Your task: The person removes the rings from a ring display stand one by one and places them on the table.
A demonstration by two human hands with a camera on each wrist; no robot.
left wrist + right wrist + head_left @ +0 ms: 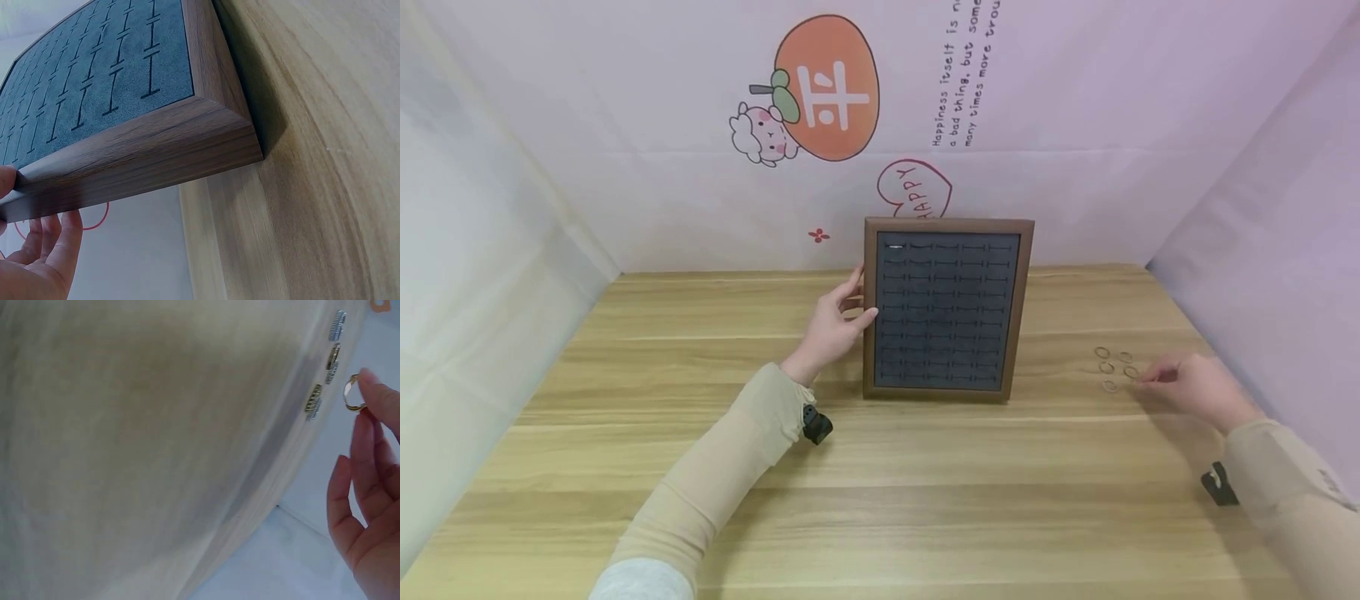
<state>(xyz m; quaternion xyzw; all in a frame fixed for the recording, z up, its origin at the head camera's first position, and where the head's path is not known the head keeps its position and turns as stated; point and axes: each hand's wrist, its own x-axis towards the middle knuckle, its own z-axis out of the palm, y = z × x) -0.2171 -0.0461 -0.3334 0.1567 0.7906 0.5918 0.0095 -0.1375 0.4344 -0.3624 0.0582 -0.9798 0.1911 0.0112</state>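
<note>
A ring display board (pixel 943 312) with a brown wooden frame and a dark slotted pad stands propped up at the middle of the table. Its left side is gripped by my left hand (pixel 835 329), thumb on the front of the frame and fingers behind. One silvery ring (pixel 896 247) sits in the top left slot. Over at the right, my right hand (pixel 1202 387) pinches a gold ring (pixel 346 394) between thumb and fingertips. Several loose rings (pixel 314 399), gold and silver, lie on the table beside that hand.
The wooden table (pixel 880 517) meets a printed white cloth (pixel 1060 92) behind the board. Pale cloth walls close off the left and right sides. Dark straps with a small device sit at both wrists.
</note>
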